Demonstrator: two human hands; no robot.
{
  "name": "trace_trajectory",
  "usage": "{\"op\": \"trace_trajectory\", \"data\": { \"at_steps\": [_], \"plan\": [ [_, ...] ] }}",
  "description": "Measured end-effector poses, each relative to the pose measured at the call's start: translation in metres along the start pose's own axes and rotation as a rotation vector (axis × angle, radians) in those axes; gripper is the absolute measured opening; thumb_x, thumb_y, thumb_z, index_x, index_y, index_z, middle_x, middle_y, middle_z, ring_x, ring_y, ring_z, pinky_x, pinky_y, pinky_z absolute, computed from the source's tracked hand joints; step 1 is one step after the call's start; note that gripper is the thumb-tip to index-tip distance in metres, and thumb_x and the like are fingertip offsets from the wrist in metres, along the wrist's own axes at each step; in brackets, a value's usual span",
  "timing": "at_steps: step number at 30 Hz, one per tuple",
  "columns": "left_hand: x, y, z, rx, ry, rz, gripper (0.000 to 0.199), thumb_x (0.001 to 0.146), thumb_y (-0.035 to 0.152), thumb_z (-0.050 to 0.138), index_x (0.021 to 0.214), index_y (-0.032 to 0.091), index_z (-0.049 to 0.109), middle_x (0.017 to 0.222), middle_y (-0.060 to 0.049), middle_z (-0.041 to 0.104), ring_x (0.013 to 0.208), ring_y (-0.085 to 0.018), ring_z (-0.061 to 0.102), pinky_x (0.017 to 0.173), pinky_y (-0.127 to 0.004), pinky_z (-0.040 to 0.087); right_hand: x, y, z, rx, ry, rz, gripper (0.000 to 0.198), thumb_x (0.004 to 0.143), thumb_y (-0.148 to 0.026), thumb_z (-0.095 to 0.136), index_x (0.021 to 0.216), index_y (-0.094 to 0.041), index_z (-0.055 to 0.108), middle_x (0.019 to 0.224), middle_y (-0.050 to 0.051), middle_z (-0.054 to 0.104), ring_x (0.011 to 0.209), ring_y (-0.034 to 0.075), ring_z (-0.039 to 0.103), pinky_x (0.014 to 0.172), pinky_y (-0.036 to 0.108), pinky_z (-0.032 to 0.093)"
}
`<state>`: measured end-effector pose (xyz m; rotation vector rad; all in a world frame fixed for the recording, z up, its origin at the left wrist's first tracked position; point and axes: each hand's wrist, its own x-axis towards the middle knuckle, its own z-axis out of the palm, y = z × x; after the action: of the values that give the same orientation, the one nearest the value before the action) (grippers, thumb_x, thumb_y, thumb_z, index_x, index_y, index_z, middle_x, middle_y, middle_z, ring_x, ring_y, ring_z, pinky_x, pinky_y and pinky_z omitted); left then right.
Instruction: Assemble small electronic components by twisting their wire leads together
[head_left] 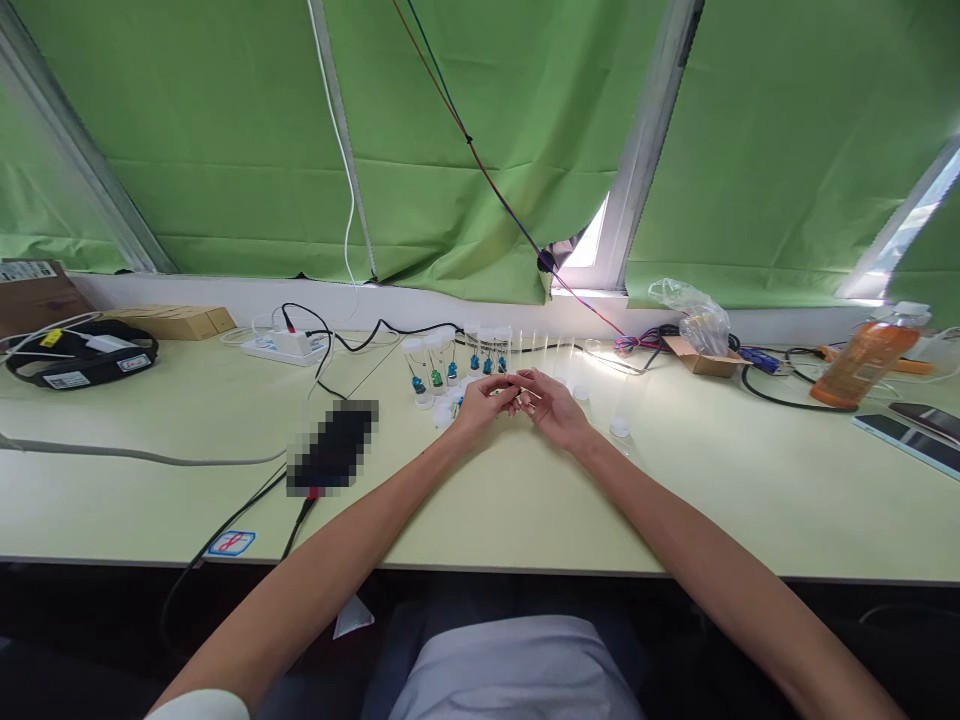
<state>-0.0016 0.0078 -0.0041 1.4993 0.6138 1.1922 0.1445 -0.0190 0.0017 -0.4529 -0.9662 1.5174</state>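
Observation:
My left hand (pixel 482 405) and my right hand (pixel 556 410) meet above the table, fingertips bent together. A small dark item shows between them, too small to name. Just beyond my left hand stand clear vials (pixel 417 368) with white caps, several of them holding blue or green components with thin wire leads. A few blue pieces and white caps (pixel 442 413) lie beside my left fingers, partly hidden by the hand. More clear tubes (pixel 541 345) stand behind my right hand. To its right a white cap (pixel 619 428) sits by a clear tube, with another cap (pixel 581 392) nearer the hand.
A blurred dark device (pixel 334 450) with a cable lies at left. Behind it are a power strip (pixel 289 347), a black strap (pixel 82 355) and cardboard boxes (pixel 176 321). At right are a small open box (pixel 701 357), an orange bottle (pixel 870 355) and phones (pixel 911 445).

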Motion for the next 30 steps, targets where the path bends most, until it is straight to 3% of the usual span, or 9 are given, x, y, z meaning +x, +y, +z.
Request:
{"op": "trace_trajectory", "data": {
  "at_steps": [12, 30],
  "plan": [
    [-0.002, 0.006, 0.001, 0.172, -0.057, 0.039, 0.034, 0.076, 0.045, 0.070, 0.090, 0.015, 0.071, 0.077, -0.006, 0.066, 0.062, -0.013, 0.055, 0.059, -0.028, 0.045, 0.007, 0.003, -0.007, 0.025, 0.138, 0.061, 0.023, 0.074, -0.037, 0.076, 0.074, -0.016, 0.064, 0.067, 0.002, 0.070, 0.045, 0.008, 0.050, 0.047, 0.023, 0.045],
    [-0.005, 0.010, 0.003, 0.215, -0.083, 0.055, 0.035, 0.079, 0.048, 0.067, 0.091, 0.015, 0.071, 0.079, -0.007, 0.066, 0.063, -0.013, 0.056, 0.060, -0.028, 0.046, 0.011, 0.004, -0.012, 0.081, 0.201, 0.111, 0.028, 0.081, -0.042, 0.069, 0.073, -0.017, 0.061, 0.064, 0.005, 0.071, 0.043, 0.010, 0.051, 0.040, 0.023, 0.040]
  ]
}}
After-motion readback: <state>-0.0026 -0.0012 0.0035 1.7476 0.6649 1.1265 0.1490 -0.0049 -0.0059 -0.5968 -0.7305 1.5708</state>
